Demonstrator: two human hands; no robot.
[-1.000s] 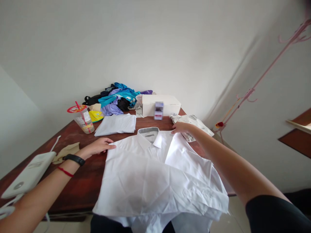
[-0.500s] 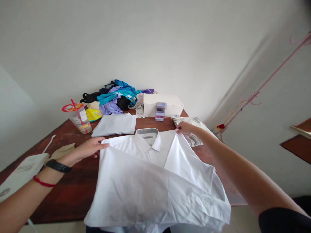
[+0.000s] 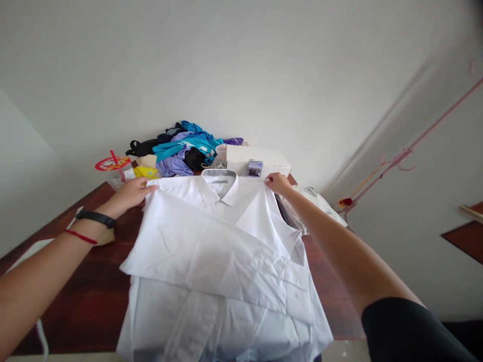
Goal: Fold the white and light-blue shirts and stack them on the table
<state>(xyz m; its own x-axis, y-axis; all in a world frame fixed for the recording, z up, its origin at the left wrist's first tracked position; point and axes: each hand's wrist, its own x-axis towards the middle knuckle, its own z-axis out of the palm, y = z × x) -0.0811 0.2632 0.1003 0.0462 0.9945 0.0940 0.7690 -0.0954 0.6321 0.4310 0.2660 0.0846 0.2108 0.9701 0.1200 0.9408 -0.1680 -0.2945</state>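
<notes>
A white collared shirt (image 3: 211,241) is stretched out in front of me, with its collar at the far side and its lower part reaching past the near table edge. One sleeve lies slantwise across the front, its buttoned cuff at the lower right. My left hand (image 3: 132,193) pinches the shirt's left shoulder. At the opposite shoulder, my right hand (image 3: 278,183) grips the fabric with closed fingers. The shirt hides the folded pale cloth that lay behind it.
Behind the shirt are a clothes pile (image 3: 188,148), a white box (image 3: 269,157) and a small blurred box (image 3: 254,169). A plastic cup with a straw (image 3: 123,173) stands left. Plastic-wrapped cloth (image 3: 319,198) lies right on the brown table (image 3: 83,301). A pink rack (image 3: 407,151) leans nearby.
Both hands have lifted the shirt's shoulders up and away from me. More of the shirt front and the cuff now show, and the folded pale cloth has become covered.
</notes>
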